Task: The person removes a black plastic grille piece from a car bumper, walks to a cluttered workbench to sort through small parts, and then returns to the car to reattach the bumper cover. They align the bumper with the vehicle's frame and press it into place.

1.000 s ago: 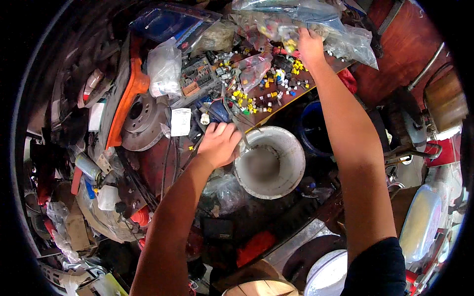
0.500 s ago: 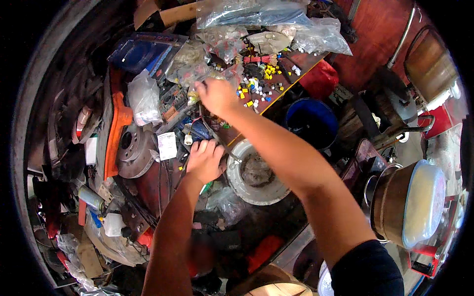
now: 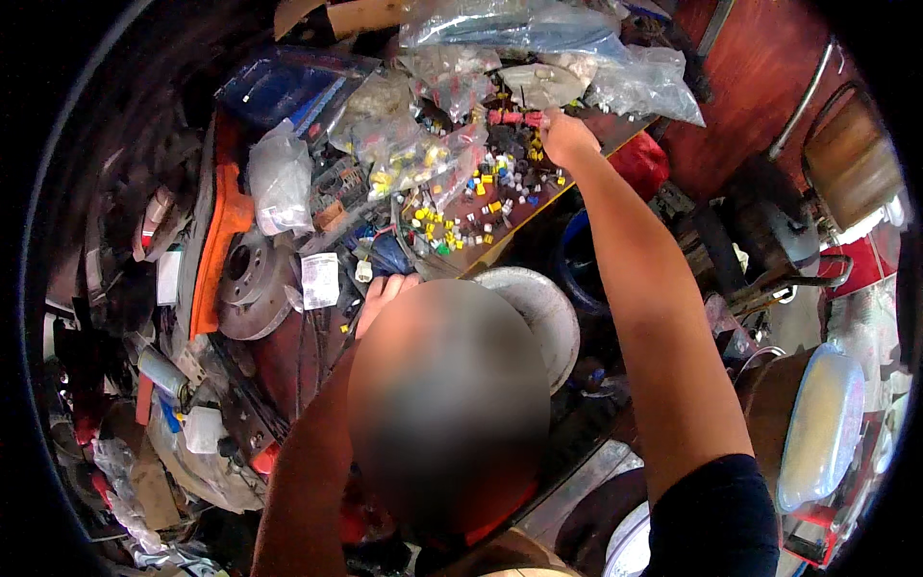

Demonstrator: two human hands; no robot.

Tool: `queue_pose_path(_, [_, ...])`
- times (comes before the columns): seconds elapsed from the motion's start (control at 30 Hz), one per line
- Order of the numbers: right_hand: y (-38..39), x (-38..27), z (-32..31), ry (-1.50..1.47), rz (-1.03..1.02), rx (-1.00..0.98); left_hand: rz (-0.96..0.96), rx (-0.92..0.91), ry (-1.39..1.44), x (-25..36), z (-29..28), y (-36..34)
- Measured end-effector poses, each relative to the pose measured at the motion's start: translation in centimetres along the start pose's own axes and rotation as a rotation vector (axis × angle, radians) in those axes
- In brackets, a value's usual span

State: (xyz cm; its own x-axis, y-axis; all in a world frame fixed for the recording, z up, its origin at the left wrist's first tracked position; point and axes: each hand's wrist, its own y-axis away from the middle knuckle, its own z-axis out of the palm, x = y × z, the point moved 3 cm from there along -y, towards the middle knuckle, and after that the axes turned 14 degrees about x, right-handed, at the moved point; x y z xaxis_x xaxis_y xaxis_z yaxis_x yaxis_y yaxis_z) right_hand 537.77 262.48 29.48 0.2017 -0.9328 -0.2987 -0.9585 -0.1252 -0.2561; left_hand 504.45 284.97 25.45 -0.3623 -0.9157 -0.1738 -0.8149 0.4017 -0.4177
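Note:
My right hand point(image 3: 569, 142) reaches far across the cluttered table, its fingers curled at the right end of a red bundle point(image 3: 514, 118). The fingertips are hidden, so I cannot make out what they grip. Just below lie small loose yellow, white and blue plastic connectors point(image 3: 495, 183). A clear plastic bag point(image 3: 409, 173) with yellow and white pieces lies left of them. My left hand point(image 3: 382, 296) rests near the table's front edge, fingers extended, beside a white connector point(image 3: 363, 271). A blurred patch covers part of this hand.
A pale round basin point(image 3: 560, 322) sits at the near edge, half hidden by the blur. A blue bucket point(image 3: 580, 264) stands to its right. At left are a brake disc point(image 3: 252, 288), an orange part point(image 3: 223, 221) and a stuffed clear bag point(image 3: 281, 183).
My right hand has moved from the plastic bag to the far right, by the red bundle. The left hand stays near the front edge. A blurred patch now covers the lower middle.

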Motion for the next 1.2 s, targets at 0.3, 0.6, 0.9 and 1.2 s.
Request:
queue_pose_path(0.3, [-0.5,-0.4,-0.8,0.295,-0.211,0.047,-0.001,0.018,0.068,0.8,-1.0,-1.1])
queue_pose_path(0.6, [-0.8,2.1,-7.3,-0.221,-0.103,0.477,-0.046,0.032,0.096,1.1,-2.0,-1.2])
queue_pose_path(0.9, [2.1,-9.1,-7.6,-0.647,-0.285,0.328,-0.073,0.002,0.08,1.0,-2.1,-1.2])
queue_pose_path(1.2, [4.8,-2.3,-3.4,0.115,-0.103,0.021,-0.056,0.031,0.079,1.3,-2.1,-1.5])
